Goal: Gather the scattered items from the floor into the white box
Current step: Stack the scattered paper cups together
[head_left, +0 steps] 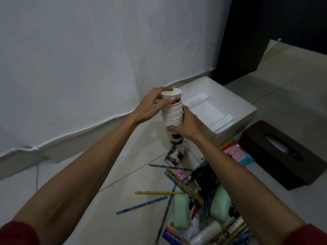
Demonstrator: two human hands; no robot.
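Note:
A stack of paper cups [172,112] is held upright above the floor, just left of the open white box [235,105]. My right hand [184,127] grips the stack's lower part. My left hand [152,105] closes on the top cup [171,96], which sits partly down in the stack. One loose paper cup [176,154] lies on its side on the tiles below. Scattered pencils [159,192], two green soap bars [181,210], a pink sharpener [180,174] and bottles [207,231] lie on the floor nearer me.
A dark brown tissue box [283,154] stands right of the white box. A pink and blue packet [237,153] lies between them. The white wall [88,59] runs along the left, with a dark cabinet [265,32] at the far right.

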